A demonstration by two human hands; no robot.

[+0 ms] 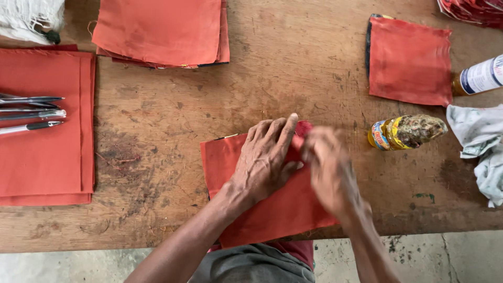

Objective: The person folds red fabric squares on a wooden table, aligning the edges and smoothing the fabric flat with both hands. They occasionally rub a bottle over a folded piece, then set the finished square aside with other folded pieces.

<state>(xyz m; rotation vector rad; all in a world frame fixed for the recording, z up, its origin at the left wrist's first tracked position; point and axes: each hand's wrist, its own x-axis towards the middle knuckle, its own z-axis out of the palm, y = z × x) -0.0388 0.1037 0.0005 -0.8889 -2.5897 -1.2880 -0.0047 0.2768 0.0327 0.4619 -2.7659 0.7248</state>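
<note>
A worn brown wooden counter (293, 63) carries the work. One square red cloth piece (272, 209) lies at the near edge, centred before the person. The left hand (264, 160) lies flat on this piece, fingers extended and spread, pressing it down without gripping. The right hand (330, 170) is motion-blurred at the piece's upper right corner (303, 128), which appears folded up; whether the fingers pinch the cloth cannot be told. Three further groups of red cloth are present: one stack of square red cloth pieces (162, 31) at top centre, one larger layered red cloth stack (44, 157) at far left, and one single red cloth square with a dark edge (408, 60) at upper right. Three metal pens or similar slim tools (31, 112) rest on the left stack. One small amber bottle with a yellow label (406, 132) lies on its side just right of the right hand. One white-labelled bottle (479, 76) and one crumpled white rag (479, 147) sit at the far right.
</note>
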